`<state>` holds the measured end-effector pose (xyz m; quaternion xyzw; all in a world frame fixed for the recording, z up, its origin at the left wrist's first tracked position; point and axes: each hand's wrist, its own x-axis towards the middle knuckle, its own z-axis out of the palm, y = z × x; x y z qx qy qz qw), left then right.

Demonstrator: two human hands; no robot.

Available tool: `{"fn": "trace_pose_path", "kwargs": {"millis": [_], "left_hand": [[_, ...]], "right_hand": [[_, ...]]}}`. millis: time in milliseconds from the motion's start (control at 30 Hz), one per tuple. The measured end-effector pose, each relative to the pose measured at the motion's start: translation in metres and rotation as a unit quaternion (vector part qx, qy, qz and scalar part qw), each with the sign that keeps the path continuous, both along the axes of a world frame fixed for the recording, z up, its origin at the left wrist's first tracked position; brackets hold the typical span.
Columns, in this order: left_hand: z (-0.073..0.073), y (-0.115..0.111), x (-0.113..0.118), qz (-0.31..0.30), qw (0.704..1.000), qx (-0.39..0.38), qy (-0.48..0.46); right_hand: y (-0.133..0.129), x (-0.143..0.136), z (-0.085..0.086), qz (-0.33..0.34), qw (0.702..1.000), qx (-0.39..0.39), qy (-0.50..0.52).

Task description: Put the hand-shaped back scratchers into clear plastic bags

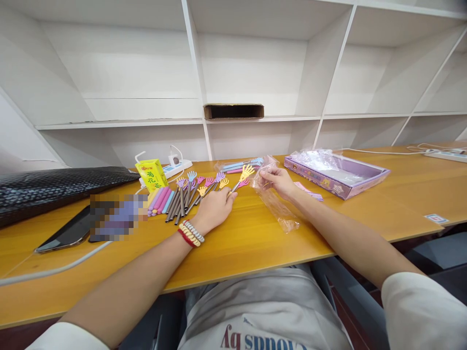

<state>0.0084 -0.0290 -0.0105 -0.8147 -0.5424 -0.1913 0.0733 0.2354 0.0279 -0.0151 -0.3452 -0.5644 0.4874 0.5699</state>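
My left hand (pixel 215 209) is closed around the metal shaft of a back scratcher (pixel 246 173) whose yellow, hand-shaped head points up and to the right. Pinched in my right hand (pixel 278 181) is a clear plastic wrapper (pixel 272 204), hanging down onto the table. Left of my left hand lies a pile of back scratchers (pixel 182 201) with metal shafts and coloured heads. Their pastel handles (pixel 160 200) point left. Behind my hands are more back scratchers (pixel 233 167), partly under clear plastic. A small pink-purple packet (pixel 309 191) lies beyond my right wrist.
A purple open box (pixel 346 189) with clear plastic inside stands at right. At left are a yellow drink carton (pixel 152 174), a power strip (pixel 180 167), a dark phone (pixel 65 228) and a black patterned bag (pixel 62 192). A white cable (pixel 83 257) crosses the table.
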Motion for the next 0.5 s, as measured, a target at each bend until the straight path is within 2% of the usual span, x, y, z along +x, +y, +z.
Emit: {"fn": "trace_pose_path", "kwargs": {"millis": [133,233,433,500], "left_hand": [[0.0018,-0.0017,0.0007,-0.014,1.0,-0.009,-0.011],[0.0016,-0.0019,0.0009,-0.023,1.0,-0.013,-0.013],[0.0008,-0.0018,0.0011,-0.025,0.999,-0.024,-0.004],[0.0011,-0.002,0.0013,-0.03,0.999,-0.024,0.0]], "right_hand": [[0.0005,-0.0001,0.0013,-0.021,0.999,0.006,0.044],[0.0008,0.0,0.001,-0.011,0.997,0.009,0.078],[0.0045,0.0011,-0.0028,-0.026,0.999,-0.012,-0.019],[0.0058,-0.0002,-0.0025,-0.032,0.999,-0.02,-0.015]]}}
